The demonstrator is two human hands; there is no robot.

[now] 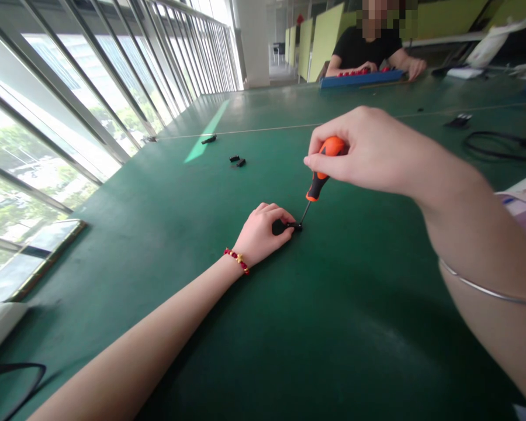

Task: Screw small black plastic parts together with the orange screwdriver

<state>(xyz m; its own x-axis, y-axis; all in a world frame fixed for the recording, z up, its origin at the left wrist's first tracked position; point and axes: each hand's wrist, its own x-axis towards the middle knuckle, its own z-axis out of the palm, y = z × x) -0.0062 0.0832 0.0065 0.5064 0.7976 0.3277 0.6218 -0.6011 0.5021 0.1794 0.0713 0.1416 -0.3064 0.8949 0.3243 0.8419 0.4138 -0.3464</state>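
My right hand [355, 149] grips an orange and black screwdriver [319, 182] by its handle, and the tool leans with its tip pointing down and to the left. Its thin metal shaft meets the end of a small black part [295, 225] on the green table. Thumb and fingers of my left hand [265, 231] pinch that part and hold it low against the tabletop. What kind of part it is cannot be made out, since the fingers cover some of it.
Small black pieces [237, 161] lie farther up the green table [254, 351], with another black piece [209, 139] beyond them. At the right is a black cable [499, 140]. Across the table a person [359, 49] sits behind a blue tray [362, 79] of red items. Metal railings [114, 76] line the left.
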